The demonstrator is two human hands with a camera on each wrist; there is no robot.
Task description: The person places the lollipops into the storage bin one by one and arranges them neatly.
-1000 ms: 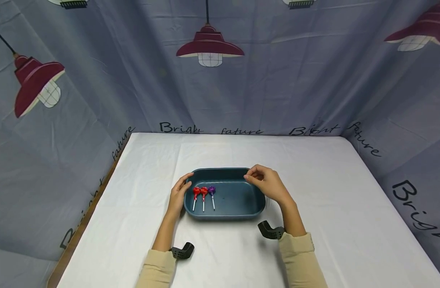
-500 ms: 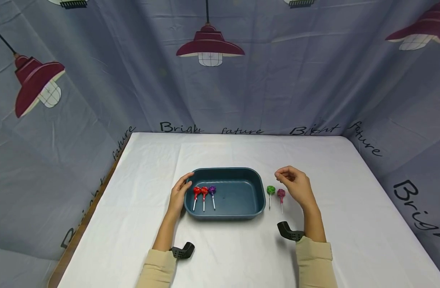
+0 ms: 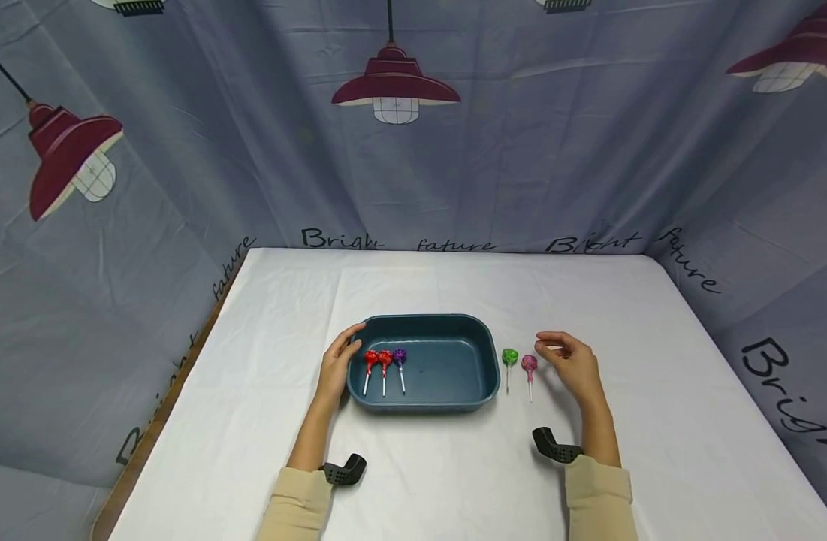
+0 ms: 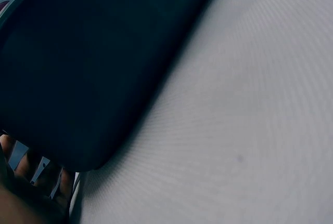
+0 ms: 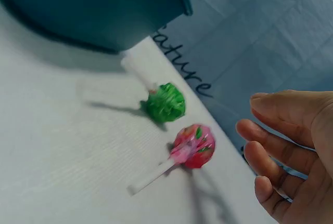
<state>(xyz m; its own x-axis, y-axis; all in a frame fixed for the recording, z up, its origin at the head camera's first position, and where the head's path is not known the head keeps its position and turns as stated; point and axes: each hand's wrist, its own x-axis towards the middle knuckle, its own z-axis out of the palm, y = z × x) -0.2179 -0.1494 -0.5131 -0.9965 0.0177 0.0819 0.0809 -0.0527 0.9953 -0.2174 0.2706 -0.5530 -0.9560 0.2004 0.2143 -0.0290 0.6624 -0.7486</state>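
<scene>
A dark teal tray (image 3: pixel 447 376) lies on the white table with two red lollipops, the nearer one a red lollipop (image 3: pixel 384 361), and a purple lollipop (image 3: pixel 399 358) side by side in its left half. My left hand (image 3: pixel 334 367) rests with extended fingers against the tray's left end; in the left wrist view its fingers (image 4: pixel 49 177) show at the tray's corner. To the right of the tray lie a green lollipop (image 5: pixel 165 103) and a pink lollipop (image 5: pixel 194 145). My right hand (image 3: pixel 572 367), fingers loosely bent and holding nothing, hovers just right of the pink one.
A white cloth covers the table (image 3: pixel 454 481), whose brown left edge (image 3: pixel 163 413) shows. Behind it hangs a grey-blue curtain (image 3: pixel 264 150) printed with red lamps and writing. Each wrist carries a black camera mount (image 3: pixel 555 447).
My right hand has moved right from above the tray's right end to beside the pink lollipop, bringing the green and pink lollipops into view. The left hand and tray stay put.
</scene>
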